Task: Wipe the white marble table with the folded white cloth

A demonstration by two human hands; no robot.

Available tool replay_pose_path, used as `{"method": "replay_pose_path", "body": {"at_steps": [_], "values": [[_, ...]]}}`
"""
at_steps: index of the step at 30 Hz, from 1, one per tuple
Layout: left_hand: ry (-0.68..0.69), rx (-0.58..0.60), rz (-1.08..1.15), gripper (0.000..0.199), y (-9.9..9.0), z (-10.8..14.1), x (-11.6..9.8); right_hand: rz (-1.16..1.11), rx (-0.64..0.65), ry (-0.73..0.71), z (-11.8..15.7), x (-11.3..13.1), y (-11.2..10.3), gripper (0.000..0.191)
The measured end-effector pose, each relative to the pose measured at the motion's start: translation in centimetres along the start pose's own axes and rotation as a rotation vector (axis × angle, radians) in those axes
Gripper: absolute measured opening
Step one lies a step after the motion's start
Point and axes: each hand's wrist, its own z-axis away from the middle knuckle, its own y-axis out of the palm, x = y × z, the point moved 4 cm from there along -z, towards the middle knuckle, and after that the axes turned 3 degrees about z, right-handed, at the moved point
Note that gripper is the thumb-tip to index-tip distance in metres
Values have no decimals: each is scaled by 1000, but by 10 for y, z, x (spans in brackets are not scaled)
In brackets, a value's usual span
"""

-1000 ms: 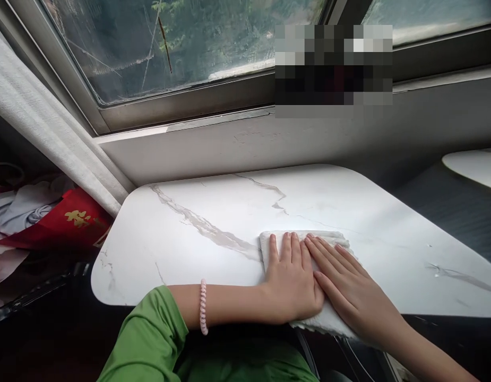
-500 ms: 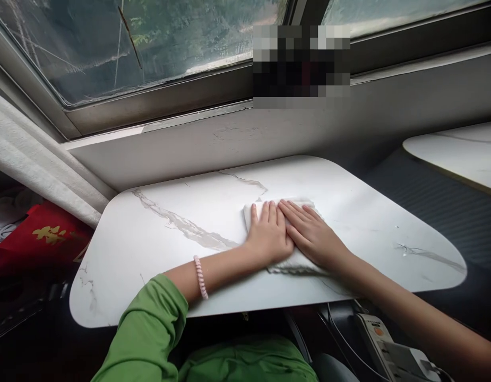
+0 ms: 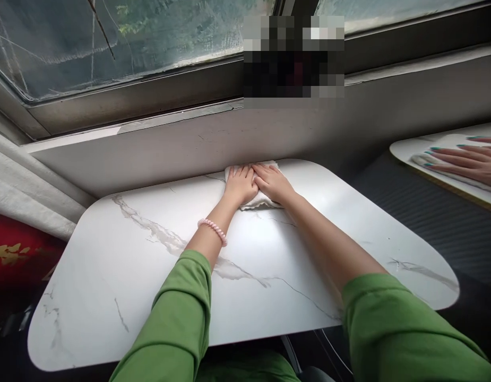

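A folded white cloth [image 3: 261, 202] lies at the far edge of a white marble-patterned table [image 3: 149, 297], close to the wall. My left hand [image 3: 242, 185] presses flat on its left part, fingers stretched out and pointing away from me. Beside it my right hand [image 3: 274, 184] rests flat on the cloth's right part, its fingers angled to the left. The two hands touch near the thumbs, and both cover much of the cloth. A pink coiled band [image 3: 212, 231] circles my left wrist.
Beyond the table rise a pale wall [image 3: 181, 148] and a window [image 3: 169, 37]. At right, another person's hand [image 3: 474, 162] with green nails lies on a cloth on a second table [image 3: 404, 146]. A white curtain [image 3: 30, 180] and a red item [image 3: 18, 254] are at left.
Both my hands have slid the cloth away from me, from the table's middle to its far edge. Another person's hand has come into view at right.
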Motion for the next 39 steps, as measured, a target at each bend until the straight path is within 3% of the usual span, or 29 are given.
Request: {"method": "replay_pose_path", "body": {"at_steps": [4,9,18,26,35,39], "values": [[-22,-41,2,55,2,-11,4,-12,-27,-38,-14,-7,2,54],[-18,-81,13,54,1,-11,4,26,-4,-25,-13,-4,-4,54],[-72,-66,14,54,-3,20,-12,-4,2,-27,19,7,-13,54],[43,-22,20,56,-5,75,-61,54,103,-15,102,14,-33,57],[217,64,36,60,-8,159,-136,85,-43,34,229,33,-69,56],[292,58,50,60,-9,178,-154,106,-81,75,260,38,-79,57]]}}
